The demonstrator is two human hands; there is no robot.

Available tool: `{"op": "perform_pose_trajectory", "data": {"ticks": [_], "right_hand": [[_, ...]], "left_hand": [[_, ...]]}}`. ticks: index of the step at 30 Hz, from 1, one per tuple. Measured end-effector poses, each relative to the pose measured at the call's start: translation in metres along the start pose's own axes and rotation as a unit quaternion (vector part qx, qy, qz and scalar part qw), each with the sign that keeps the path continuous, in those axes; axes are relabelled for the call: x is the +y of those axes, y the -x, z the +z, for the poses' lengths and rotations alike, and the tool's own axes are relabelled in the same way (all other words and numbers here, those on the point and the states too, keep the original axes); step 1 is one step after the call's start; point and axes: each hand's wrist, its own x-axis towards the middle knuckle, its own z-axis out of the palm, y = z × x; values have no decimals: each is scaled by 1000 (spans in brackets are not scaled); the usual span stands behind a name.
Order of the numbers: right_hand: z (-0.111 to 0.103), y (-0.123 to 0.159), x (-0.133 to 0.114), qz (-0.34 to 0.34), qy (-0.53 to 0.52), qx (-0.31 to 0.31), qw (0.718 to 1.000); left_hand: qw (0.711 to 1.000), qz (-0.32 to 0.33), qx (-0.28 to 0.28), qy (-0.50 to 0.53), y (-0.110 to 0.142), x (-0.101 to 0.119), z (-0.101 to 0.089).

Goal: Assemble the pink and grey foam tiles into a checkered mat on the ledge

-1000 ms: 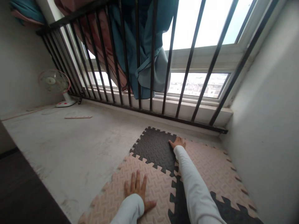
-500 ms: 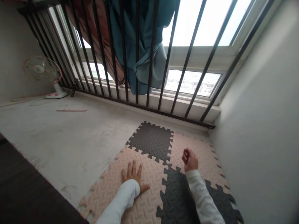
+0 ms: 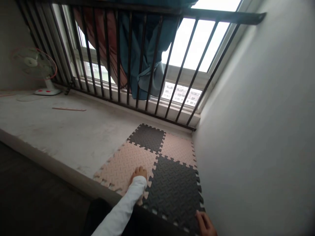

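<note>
Interlocking foam tiles lie joined on the floor: a dark tile [image 3: 147, 137] at the back, a pink tile [image 3: 179, 148] beside it, a nearer pink tile [image 3: 120, 167] and a nearer dark tile [image 3: 176, 186]. My left hand [image 3: 139, 173] rests on the nearer pink tile close to its right edge, fingers curled and nothing seen in them. At the near right corner of the nearer dark tile is my right hand [image 3: 206, 223], thumb and fingers closed at its edge. Part of that hand lies outside the picture.
A dark metal railing [image 3: 137, 107] runs along the window, with blue and red curtains [image 3: 128, 49] behind it. White wall [image 3: 246, 131] bounds the right side. At the far left stand a fan [image 3: 46, 90] and a thin strip [image 3: 69, 109]. A raised floor edge [image 3: 49, 155] crosses the near left.
The view has drawn back and turned right. My right hand has moved from above the tiles to the dark tile's near right corner. My left hand's spread fingers have curled.
</note>
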Motion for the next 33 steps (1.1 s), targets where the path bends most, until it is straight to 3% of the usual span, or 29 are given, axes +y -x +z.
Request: {"op": "perform_pose_trajectory", "data": {"ticks": [2,5,9,13,19,24,28,33], "right_hand": [[-6,11,-7,0,-4,-24,1000],[-5,22,-18,-15,-9,-37,999],[2,36,-32,-63,-8,-64,996],[4,58,-36,-107,-16,-78,991],[6,84,-16,-129,-5,-95,987],[15,93,-7,-172,-7,-93,981],[20,82,-14,-218,21,-88,972],[24,36,-27,-252,98,-63,961]], "left_hand": [[999,27,-19,18,35,4,11],[999,18,6,31,78,-1,26],[998,-1,39,48,102,-13,31],[996,-27,64,51,105,-23,26],[997,-42,50,44,108,-29,32],[999,-13,35,30,100,-25,37],[999,-1,37,37,94,-24,38],[998,16,46,51,96,-25,34]]}}
